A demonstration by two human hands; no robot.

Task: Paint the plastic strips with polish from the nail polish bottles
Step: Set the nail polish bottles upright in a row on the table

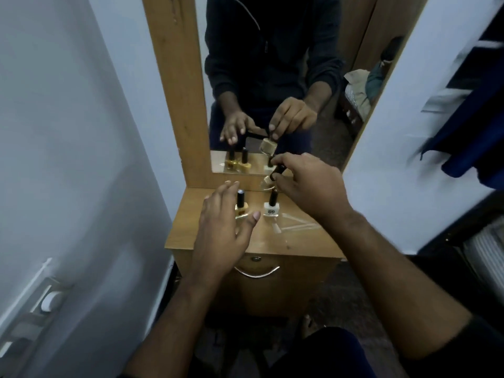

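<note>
A small wooden dressing table [191, 230] carries two upright nail polish bottles with black caps: a yellow bottle [241, 206] and a white bottle [271, 208]. Clear plastic strips [296, 225] lie flat to the right of the white bottle. My right hand [308, 184] pinches the black cap of a third, beige bottle [268, 178], which hangs tilted above the table near the mirror. My left hand [221, 227] hovers with spread, straight fingers just left of the yellow bottle and holds nothing.
A wood-framed mirror [272, 77] stands at the back of the table and reflects the hands and bottles. A drawer with a metal handle [257, 272] faces me. White walls [68, 159] close in on both sides.
</note>
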